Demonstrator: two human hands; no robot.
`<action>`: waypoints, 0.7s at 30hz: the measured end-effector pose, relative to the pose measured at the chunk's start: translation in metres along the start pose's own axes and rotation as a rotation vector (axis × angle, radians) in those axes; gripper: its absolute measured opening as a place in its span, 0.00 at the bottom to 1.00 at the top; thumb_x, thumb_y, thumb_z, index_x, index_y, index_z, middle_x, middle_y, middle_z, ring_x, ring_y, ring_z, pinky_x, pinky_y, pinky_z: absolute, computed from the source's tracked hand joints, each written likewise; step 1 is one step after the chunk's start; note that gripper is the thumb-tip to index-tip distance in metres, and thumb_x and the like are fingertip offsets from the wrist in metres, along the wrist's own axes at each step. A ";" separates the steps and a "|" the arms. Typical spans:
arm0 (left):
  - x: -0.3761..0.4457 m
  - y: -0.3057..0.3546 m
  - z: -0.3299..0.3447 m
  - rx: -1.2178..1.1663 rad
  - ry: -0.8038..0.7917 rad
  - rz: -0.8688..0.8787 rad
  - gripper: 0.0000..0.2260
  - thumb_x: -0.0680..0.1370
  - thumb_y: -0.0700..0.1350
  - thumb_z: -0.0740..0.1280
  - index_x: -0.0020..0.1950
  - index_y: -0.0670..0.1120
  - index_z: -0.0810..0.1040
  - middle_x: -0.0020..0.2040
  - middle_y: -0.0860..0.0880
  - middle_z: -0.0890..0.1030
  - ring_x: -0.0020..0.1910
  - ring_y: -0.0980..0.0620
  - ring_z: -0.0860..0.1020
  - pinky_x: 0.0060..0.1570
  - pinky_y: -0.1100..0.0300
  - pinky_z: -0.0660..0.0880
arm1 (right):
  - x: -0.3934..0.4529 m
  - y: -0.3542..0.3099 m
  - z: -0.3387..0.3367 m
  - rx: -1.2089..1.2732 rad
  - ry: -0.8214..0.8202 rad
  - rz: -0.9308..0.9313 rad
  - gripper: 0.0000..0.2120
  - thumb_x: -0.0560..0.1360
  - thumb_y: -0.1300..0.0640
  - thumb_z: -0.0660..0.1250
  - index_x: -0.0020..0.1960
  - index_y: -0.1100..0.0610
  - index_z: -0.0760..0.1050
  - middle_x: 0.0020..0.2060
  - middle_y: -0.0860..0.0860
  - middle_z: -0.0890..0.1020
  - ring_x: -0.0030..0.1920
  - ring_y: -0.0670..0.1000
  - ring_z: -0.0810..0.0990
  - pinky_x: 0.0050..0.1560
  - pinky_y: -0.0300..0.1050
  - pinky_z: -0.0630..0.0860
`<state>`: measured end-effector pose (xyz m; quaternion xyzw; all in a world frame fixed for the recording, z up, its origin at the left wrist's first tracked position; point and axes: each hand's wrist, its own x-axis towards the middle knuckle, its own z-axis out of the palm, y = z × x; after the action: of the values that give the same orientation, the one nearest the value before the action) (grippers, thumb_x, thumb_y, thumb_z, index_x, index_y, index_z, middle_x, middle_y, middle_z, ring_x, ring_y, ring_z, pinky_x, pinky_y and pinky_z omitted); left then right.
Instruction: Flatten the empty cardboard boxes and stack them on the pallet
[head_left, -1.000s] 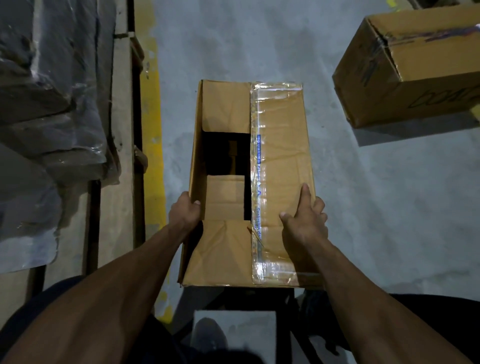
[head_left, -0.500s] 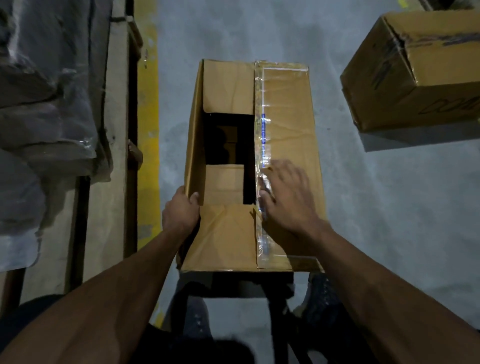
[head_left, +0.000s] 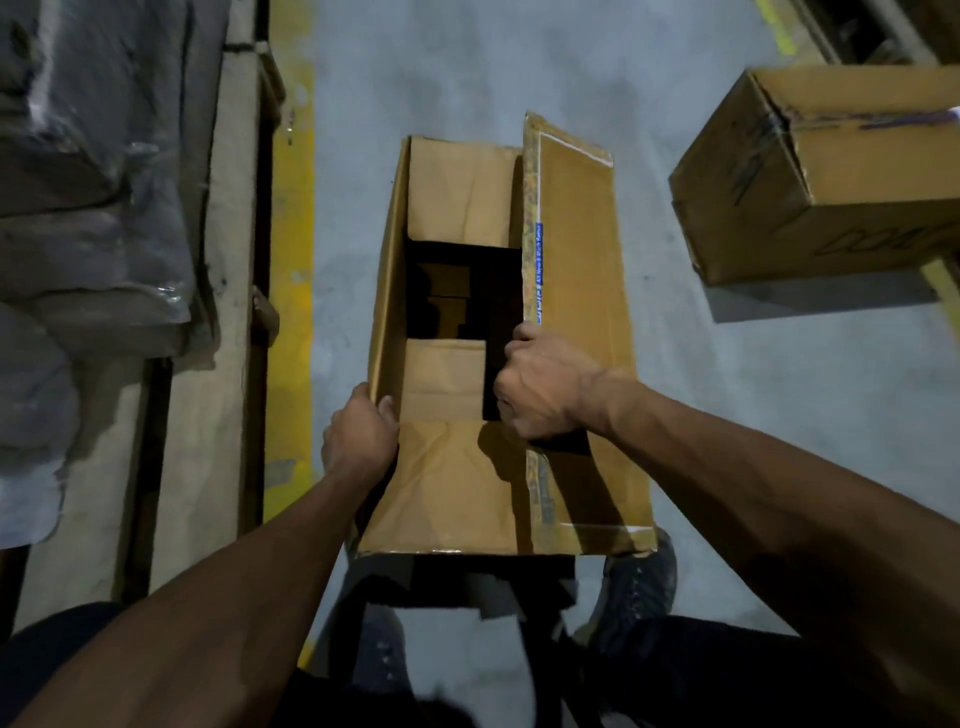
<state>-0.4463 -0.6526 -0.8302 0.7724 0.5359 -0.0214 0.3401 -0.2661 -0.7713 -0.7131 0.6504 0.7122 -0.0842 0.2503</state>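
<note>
A long brown cardboard box (head_left: 457, 483) stands on the grey floor right in front of me, its top partly open and dark inside. My right hand (head_left: 540, 384) grips the taped inner edge of the right top flap (head_left: 582, 249), which is lifted a little off the box. My left hand (head_left: 358, 436) holds the box's left wall near its top edge, thumb over the rim. The short end flaps lie folded inward. A wooden pallet (head_left: 234, 260) runs along the left.
A second closed cardboard box (head_left: 831, 182) sits on the floor at the upper right. Wrapped grey bundles (head_left: 93, 197) lie on the pallet at the left. A yellow floor line (head_left: 291, 260) runs between pallet and box. My shoes (head_left: 634, 597) stand just below the box.
My right hand slid from lying flat on the right flap to its taped inner edge and curled round it, and the flap has lifted. My left hand has stayed on the left wall.
</note>
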 end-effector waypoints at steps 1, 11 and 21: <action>-0.001 0.001 -0.001 0.005 -0.002 -0.006 0.14 0.84 0.49 0.58 0.62 0.41 0.73 0.55 0.37 0.80 0.54 0.34 0.78 0.52 0.46 0.75 | -0.007 0.003 -0.008 -0.008 -0.008 0.019 0.16 0.77 0.44 0.58 0.35 0.50 0.70 0.34 0.50 0.77 0.41 0.50 0.74 0.58 0.50 0.64; -0.006 0.007 -0.008 -0.016 -0.016 -0.028 0.14 0.84 0.49 0.59 0.62 0.41 0.73 0.56 0.36 0.80 0.55 0.34 0.77 0.52 0.47 0.72 | -0.090 0.046 -0.032 -0.051 -0.140 0.351 0.10 0.82 0.46 0.59 0.51 0.50 0.75 0.48 0.51 0.81 0.55 0.53 0.79 0.62 0.53 0.66; -0.004 0.006 -0.005 0.005 0.009 0.017 0.14 0.84 0.48 0.59 0.62 0.40 0.74 0.56 0.37 0.80 0.55 0.35 0.78 0.53 0.47 0.73 | -0.097 0.038 0.092 0.996 -0.147 1.069 0.23 0.81 0.37 0.55 0.66 0.54 0.65 0.60 0.57 0.74 0.54 0.57 0.76 0.58 0.58 0.75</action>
<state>-0.4443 -0.6539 -0.8217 0.7779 0.5309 -0.0165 0.3357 -0.2043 -0.8927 -0.7391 0.9382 0.1565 -0.3078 -0.0209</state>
